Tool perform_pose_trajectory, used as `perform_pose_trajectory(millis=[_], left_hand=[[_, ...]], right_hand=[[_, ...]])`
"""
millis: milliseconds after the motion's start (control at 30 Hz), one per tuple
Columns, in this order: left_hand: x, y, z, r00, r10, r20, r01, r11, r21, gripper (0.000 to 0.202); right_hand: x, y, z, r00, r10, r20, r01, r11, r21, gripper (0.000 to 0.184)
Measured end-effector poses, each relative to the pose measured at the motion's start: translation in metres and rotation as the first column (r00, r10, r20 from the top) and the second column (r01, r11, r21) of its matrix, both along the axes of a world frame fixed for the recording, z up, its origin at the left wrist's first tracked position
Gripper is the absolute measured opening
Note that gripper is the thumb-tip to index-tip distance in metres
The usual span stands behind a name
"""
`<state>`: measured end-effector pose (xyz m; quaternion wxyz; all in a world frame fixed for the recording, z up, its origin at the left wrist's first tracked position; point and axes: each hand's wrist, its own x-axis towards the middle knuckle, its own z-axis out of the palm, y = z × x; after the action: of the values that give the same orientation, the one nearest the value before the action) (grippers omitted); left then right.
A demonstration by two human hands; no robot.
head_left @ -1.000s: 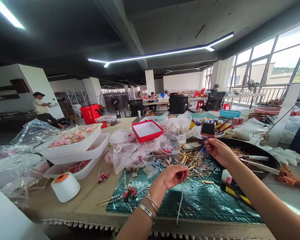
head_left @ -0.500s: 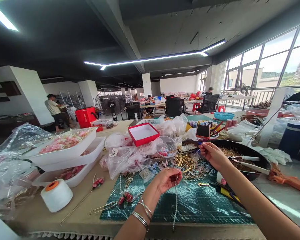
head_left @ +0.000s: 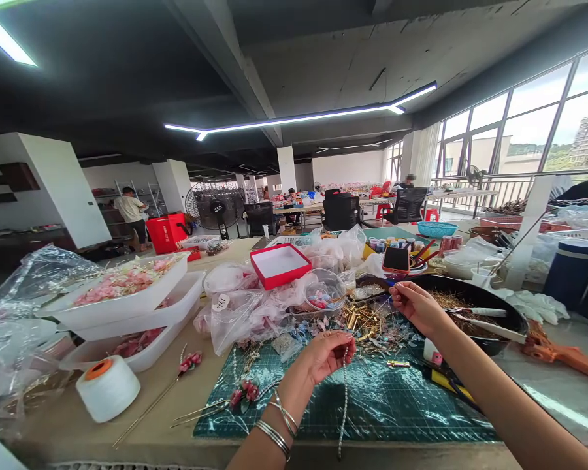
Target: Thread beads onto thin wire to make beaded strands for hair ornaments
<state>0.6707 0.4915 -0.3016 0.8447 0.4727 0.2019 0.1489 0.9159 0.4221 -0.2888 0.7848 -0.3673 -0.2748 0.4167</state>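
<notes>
Nearby, white trays (head_left: 127,312) hold pink flowers (head_left: 122,288); both hands (head_left: 326,356) (head_left: 416,308) pinch a pearl strand (head_left: 343,405) and wire (head_left: 385,301).

Stacked thin silver bangles (head_left: 274,436), left wrist (head_left: 294,391).

On the surface (head_left: 166,434), a cutting mat (head_left: 396,411) lies in front, with a thread spool (head_left: 108,390) and stacked trays (head_left: 127,307) to its left, a box (head_left: 280,266) behind it, and a pan (head_left: 470,287) to its right.

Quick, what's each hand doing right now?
Left hand: closed, pinching a hanging strand of white beads.
Right hand: closed, pinching a thin needle or wire.
</notes>
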Motion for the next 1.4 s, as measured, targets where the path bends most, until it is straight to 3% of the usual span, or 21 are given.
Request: perform_pose_trajectory(millis=[767,1067,1400], left_hand=[[-0.017,0.010,-0.007,0.995,0.095,0.016,-0.095,0.995,0.021,0.012],[-0.016,0.007,-0.005,0.999,0.033,0.004,-0.033,0.999,-0.022,0.012],[-0.017,0.005,-0.002,0.998,-0.069,-0.001,0.069,0.998,-0.006,0.017]], right_hand=[[-0.006,-0.012,-0.030,1.000,-0.008,-0.028,0.008,1.000,-0.004,0.012],[-0.001,-0.017,-0.024,0.999,-0.024,-0.041,0.024,1.000,0.005,0.012],[-0.005,-0.017,-0.004,0.999,0.002,-0.041,0.001,0.998,0.058,0.009]])
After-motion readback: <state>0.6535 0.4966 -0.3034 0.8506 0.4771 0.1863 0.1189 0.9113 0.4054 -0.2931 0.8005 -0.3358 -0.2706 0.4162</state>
